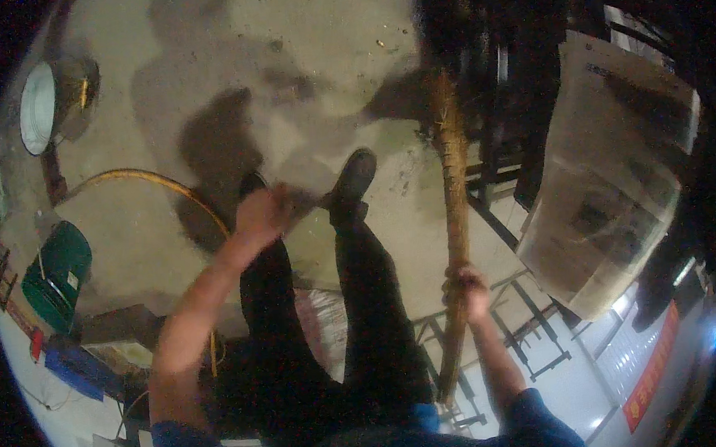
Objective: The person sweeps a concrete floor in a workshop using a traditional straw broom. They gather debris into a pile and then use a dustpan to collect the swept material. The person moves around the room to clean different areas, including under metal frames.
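Note:
On the right, my right hand [466, 291] is wrapped round the lower part of a long, rough, yellow-brown stick [455, 171]. The stick stands nearly lengthwise in the picture and has rings or notches along its upper half. My left hand [263, 216] hangs in front of my left shin, well apart from the stick. Its fingers look closed but are blurred. A thin dark shape reaches from it toward my right shoe [354, 176]; whether this is a tool or a shadow I cannot make out.
A pale round basin [38, 108] stands at the far left. A yellow hose [144, 175] curves over the floor toward my left leg. Below it are a green container [58, 276] and a blue box [75, 372]. Large printed paper sheets [604, 181] hang over dark framing at right.

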A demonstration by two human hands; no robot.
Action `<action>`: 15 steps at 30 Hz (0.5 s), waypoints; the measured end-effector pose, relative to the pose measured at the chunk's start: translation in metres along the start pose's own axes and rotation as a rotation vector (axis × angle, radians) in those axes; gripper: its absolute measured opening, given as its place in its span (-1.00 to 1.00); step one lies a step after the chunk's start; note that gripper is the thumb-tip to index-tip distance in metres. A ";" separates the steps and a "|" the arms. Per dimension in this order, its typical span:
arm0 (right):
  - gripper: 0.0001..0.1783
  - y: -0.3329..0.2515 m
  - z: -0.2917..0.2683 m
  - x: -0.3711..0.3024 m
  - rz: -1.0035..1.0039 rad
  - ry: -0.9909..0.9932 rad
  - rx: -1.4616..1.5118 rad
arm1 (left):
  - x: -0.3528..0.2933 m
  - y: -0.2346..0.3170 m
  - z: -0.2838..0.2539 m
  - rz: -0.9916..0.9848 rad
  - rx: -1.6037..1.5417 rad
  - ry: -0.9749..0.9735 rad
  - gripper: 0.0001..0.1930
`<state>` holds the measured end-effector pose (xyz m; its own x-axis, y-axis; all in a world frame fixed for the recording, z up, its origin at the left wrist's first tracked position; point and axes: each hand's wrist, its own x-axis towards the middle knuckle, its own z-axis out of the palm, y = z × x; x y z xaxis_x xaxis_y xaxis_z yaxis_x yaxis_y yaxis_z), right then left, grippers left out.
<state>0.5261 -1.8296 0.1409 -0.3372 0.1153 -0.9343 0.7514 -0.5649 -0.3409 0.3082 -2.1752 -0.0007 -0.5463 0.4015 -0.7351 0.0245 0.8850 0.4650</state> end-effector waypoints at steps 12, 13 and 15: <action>-0.81 0.007 -0.064 0.040 0.061 0.236 -0.457 | 0.309 0.034 0.012 0.317 0.262 0.179 -0.82; -0.80 0.005 -0.063 0.040 0.044 0.221 -0.306 | 0.335 0.037 0.015 0.393 0.291 0.231 -0.81; -0.80 -0.022 -0.055 0.036 -0.022 0.160 -0.373 | 0.387 0.042 0.021 0.412 0.283 0.362 -0.81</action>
<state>0.5283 -1.7681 0.1095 -0.2853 0.2667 -0.9206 0.9092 -0.2287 -0.3480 0.1148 -1.9780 -0.2764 -0.6933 0.6616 -0.2856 0.4878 0.7226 0.4898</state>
